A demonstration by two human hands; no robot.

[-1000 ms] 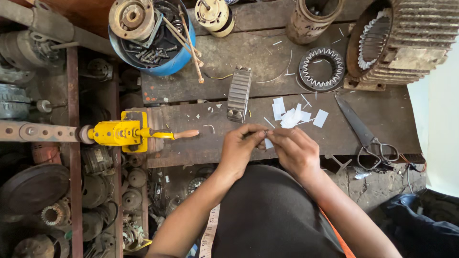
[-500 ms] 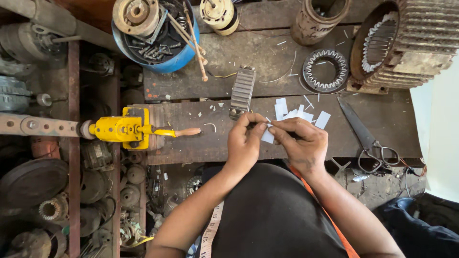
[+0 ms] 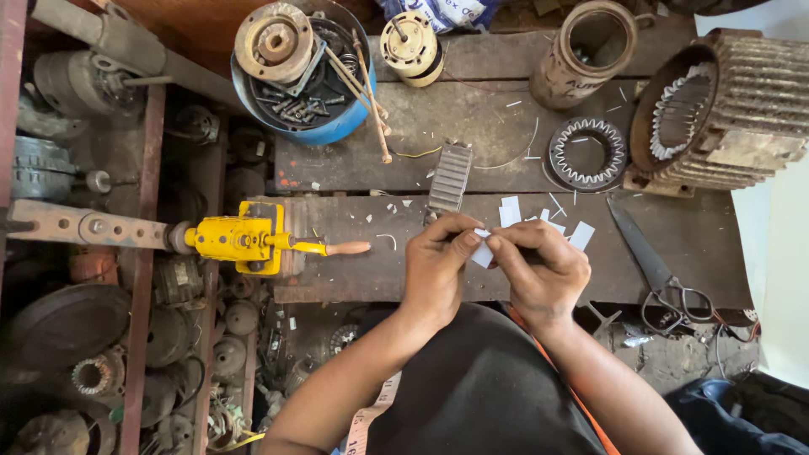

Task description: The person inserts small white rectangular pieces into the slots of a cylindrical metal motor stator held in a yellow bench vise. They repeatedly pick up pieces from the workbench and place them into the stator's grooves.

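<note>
— What do we have in our hands?
— Our left hand (image 3: 438,265) and right hand (image 3: 543,270) both pinch a small white paper slip (image 3: 482,253), just above the wooden bench (image 3: 354,270), near more paper pieces (image 3: 514,211) and scissors (image 3: 653,270).

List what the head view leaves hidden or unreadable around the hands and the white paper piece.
- White paper piece: mostly covered by the fingertips of the left hand and right hand; its full shape is unclear.
- Right palm: turned away, so anything else in it is hidden.
- Scissors: handle loops blend into wires and clutter.
- Ribbed motor housing: partly cut off by the top edge.
- Blue tub: small parts inside too small to identify.
</note>
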